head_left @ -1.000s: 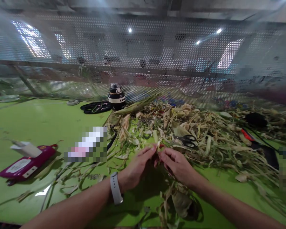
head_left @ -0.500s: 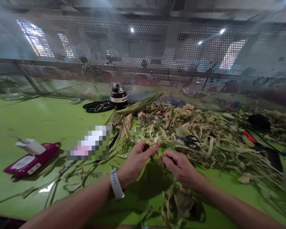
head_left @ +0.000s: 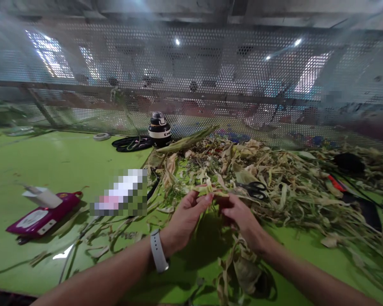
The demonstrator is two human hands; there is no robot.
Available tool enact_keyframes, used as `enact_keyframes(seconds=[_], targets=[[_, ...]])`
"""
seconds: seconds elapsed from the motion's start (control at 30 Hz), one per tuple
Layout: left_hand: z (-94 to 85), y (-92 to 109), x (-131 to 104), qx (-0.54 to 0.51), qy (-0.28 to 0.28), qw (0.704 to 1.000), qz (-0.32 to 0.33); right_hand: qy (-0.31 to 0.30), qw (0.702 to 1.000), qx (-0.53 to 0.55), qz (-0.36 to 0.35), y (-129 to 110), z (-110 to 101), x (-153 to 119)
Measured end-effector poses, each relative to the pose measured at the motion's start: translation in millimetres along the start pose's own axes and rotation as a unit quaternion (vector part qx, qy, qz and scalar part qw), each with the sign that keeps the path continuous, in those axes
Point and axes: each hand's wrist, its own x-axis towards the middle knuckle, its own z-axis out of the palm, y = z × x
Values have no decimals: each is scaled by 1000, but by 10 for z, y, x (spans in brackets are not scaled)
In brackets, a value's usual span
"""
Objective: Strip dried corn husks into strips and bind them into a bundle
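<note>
Between my hands is a small piece of pale corn husk (head_left: 208,187), knotted or folded, with strips sticking out. My left hand (head_left: 188,214), with a white watch band at the wrist, pinches it between thumb and fingers. My right hand (head_left: 239,214) has its fingers curled at the right end of the same husk strips; its fingertips are partly hidden. Just behind the right hand lie black-handled scissors (head_left: 257,189) on a big heap of dried husk strips (head_left: 281,182). More crumpled husk (head_left: 247,272) rests on the table below my right wrist.
A magenta power strip (head_left: 43,216) with a white charger stands at left, near a blurred-out phone-like item (head_left: 121,191). A black bottle (head_left: 159,129) and a coiled black strap (head_left: 130,143) are at the back, before a perforated metal screen (head_left: 191,80). The table (head_left: 67,157) is green.
My right hand has moved up and its fingers have opened a little, now reaching to the husk strips by the left hand. The left hand keeps its pinch.
</note>
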Motion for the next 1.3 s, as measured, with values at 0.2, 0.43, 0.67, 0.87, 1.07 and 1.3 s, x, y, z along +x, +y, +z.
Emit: enact_keyframes(seconds=[0.2, 0.43, 0.67, 0.87, 1.07, 1.3], targets=[[21, -62, -42, 54, 9, 998, 18, -67, 996, 34, 46, 101, 133, -4], [32, -33, -27, 57, 28, 998, 10, -98, 994, 33, 26, 167, 126, 17], [15, -35, -6, 74, 33, 996, 31, -149, 988, -37, 6, 147, 194, -56], [-13, 9, 9, 84, 21, 996, -12, -127, 976, -171, -45, 23, 122, -101], [-21, 31, -10, 109, -5, 991, -81, 14, 978, -203, -47, -207, -221, 23], [-5, -19, -40, 156, -98, 979, -84, -37, 971, -226, -64, -75, -107, 73]])
